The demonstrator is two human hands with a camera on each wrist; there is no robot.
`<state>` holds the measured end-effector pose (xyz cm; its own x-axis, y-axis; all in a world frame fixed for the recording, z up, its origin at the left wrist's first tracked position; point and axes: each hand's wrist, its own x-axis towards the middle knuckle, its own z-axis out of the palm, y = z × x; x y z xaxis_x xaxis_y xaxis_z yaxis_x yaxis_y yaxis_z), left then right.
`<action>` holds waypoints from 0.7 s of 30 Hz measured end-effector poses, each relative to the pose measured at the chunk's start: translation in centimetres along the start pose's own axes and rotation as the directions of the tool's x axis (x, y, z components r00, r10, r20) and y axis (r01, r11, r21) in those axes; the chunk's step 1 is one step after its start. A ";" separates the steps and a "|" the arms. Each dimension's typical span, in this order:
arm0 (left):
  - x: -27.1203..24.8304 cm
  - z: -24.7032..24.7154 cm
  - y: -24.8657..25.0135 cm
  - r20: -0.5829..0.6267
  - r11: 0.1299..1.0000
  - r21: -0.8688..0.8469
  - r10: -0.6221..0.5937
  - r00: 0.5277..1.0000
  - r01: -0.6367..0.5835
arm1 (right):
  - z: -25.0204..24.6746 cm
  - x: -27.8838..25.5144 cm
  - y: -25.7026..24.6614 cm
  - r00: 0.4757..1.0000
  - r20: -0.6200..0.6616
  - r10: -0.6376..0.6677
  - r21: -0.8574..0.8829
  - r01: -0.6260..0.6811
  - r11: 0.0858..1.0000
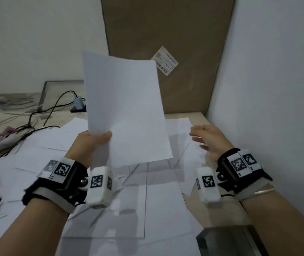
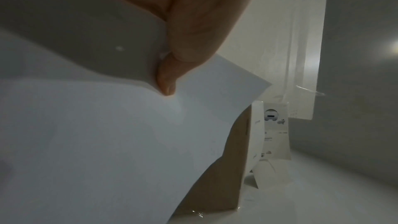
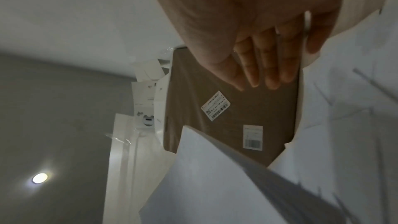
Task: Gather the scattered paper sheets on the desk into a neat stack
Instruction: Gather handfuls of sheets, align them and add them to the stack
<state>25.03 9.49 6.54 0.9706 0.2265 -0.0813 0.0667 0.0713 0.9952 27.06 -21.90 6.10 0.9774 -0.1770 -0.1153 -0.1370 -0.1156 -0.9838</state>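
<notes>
My left hand (image 1: 92, 143) pinches the lower left edge of a white paper sheet (image 1: 127, 108) and holds it upright above the desk; the thumb (image 2: 165, 81) presses its near face in the left wrist view. The held sheet (image 3: 215, 181) also shows low in the right wrist view. Several more white sheets (image 1: 129, 200) lie scattered and overlapping on the desk below. My right hand (image 1: 206, 139) hovers to the right of the held sheet, fingers (image 3: 258, 67) straight and together, holding nothing.
A large brown cardboard box (image 1: 166, 52) with a shipping label (image 1: 165, 60) leans against the wall behind the desk. Black and white cables (image 1: 36, 115) and a small charger (image 1: 78, 104) crowd the left side. A white wall (image 1: 277, 89) bounds the right.
</notes>
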 end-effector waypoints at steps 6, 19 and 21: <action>-3.9 -2.4 -3.0 -0.002 0.983 -0.011 -0.184 0.983 0.184 | -1.1 -1.4 1.8 0.968 -0.008 0.252 -0.209 -0.248 0.946; -6.3 -2.4 -6.2 0.001 0.968 -0.031 -0.248 0.969 0.248 | -1.4 1.5 1.9 0.889 -0.054 0.455 -0.171 -0.458 0.873; -6.3 -2.0 -6.2 0.003 0.970 -0.026 -0.241 0.971 0.241 | -1.7 2.7 1.8 0.893 -0.110 0.436 -0.253 -0.449 0.857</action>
<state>18.02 9.60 0.78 0.9266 0.2001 -0.3184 0.2925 0.1488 0.9446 29.14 -24.21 4.22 0.7958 -0.3159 -0.5166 -0.5970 -0.2667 -0.7566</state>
